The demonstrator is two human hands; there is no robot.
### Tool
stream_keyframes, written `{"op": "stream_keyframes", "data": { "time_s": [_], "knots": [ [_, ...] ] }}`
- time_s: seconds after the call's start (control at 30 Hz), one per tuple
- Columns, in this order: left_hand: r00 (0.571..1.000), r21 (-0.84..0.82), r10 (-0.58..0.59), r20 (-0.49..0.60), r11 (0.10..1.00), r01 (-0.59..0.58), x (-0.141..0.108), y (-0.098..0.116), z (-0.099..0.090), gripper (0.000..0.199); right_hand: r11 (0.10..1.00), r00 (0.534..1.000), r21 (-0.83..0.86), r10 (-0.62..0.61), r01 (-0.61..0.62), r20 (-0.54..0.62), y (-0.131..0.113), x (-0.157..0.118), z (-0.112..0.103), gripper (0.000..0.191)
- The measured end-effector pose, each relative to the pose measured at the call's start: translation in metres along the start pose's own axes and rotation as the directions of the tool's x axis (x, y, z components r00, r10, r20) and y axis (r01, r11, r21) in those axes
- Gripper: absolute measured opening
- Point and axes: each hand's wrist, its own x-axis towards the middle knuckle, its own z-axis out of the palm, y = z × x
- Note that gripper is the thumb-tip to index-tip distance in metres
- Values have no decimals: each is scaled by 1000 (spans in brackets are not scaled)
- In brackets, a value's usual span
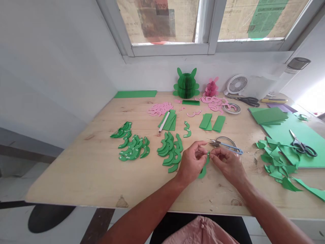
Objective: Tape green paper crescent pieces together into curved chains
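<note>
A small curved green paper piece [202, 173] is between my two hands near the table's front. My left hand [193, 160] pinches its upper end from the left, and its lower part shows below the fingers. From the right, my right hand [225, 162] pinches the same end, fingertips almost touching the left ones. Just beyond my right hand lie blue-handled thread snips [232, 148] and a roll of tape [224, 139]. Piled curved green pieces [169, 152] sit left of my left hand, and further left is another pile with white strips [132, 148].
Green scraps [279, 162] and black-handled scissors [303, 146] are at the right, by green sheets [269, 116]. Behind stand green [186, 86] and pink paper figures [211, 88] and a white fan [236, 84]. A white pen [164, 122] rests on green strips [172, 122].
</note>
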Motion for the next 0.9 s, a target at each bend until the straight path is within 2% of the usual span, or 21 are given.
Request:
{"op": "stream_keyframes", "data": {
  "time_s": [0.3, 0.53, 0.9],
  "knots": [
    [999, -38, -40, 6, 999, 40, 1, -2, -2, 38, 997, 1000, 75, 11, -11, 2, 1, 1, 3, 14],
    [999, -1, -38, 14, 999, 38, 1, 0, -2, 39, 996, 999, 82, 45, -45, -1, -1, 1, 4, 13],
    [999, 36, -36, 8, 999, 35, 1, -1, -1, 39, 998, 1000, 67, -11, 12, -7, 3, 1, 5, 13]
  ]
}}
